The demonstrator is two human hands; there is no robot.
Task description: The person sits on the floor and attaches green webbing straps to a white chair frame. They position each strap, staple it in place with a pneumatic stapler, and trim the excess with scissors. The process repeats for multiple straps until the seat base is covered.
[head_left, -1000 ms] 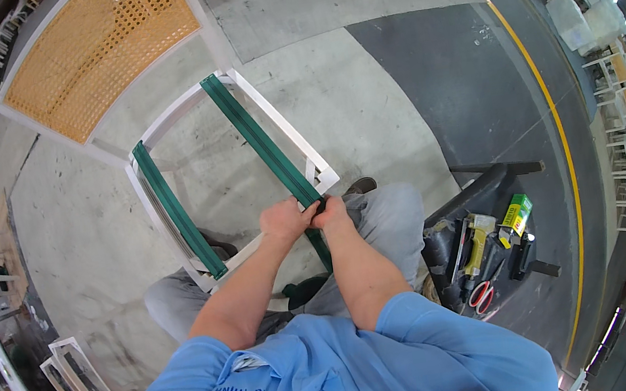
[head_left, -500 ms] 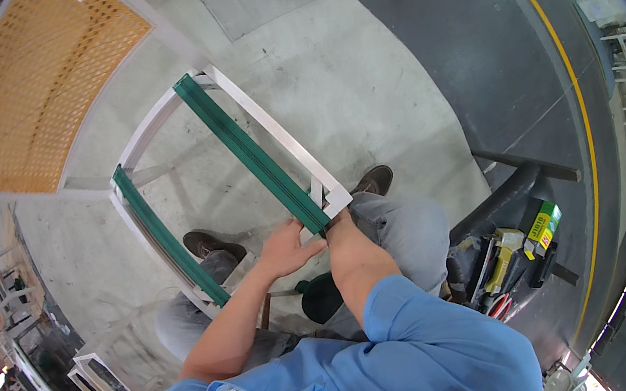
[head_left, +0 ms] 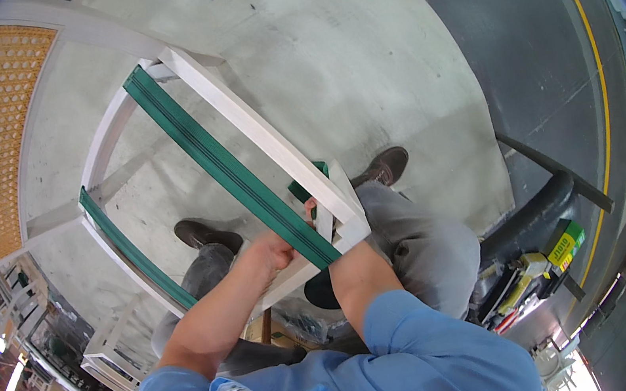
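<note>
While the left hand [head_left: 274, 252] sits curled beside the green strap [head_left: 232, 173], the right hand [head_left: 310, 209] is largely hidden beneath the white chair frame [head_left: 251, 128]; neither hand's finger opening or hold can be determined.

Light-blue short-sleeved shirt [head_left: 439, 350], grey trousers [head_left: 436, 246], dark brown shoes [head_left: 389, 165]

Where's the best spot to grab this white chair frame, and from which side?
Probably mid-length on the right-hand white rail, coming from its outer right: it's straight and uncovered there, and a gap separates it from the green webbing strap.
</note>
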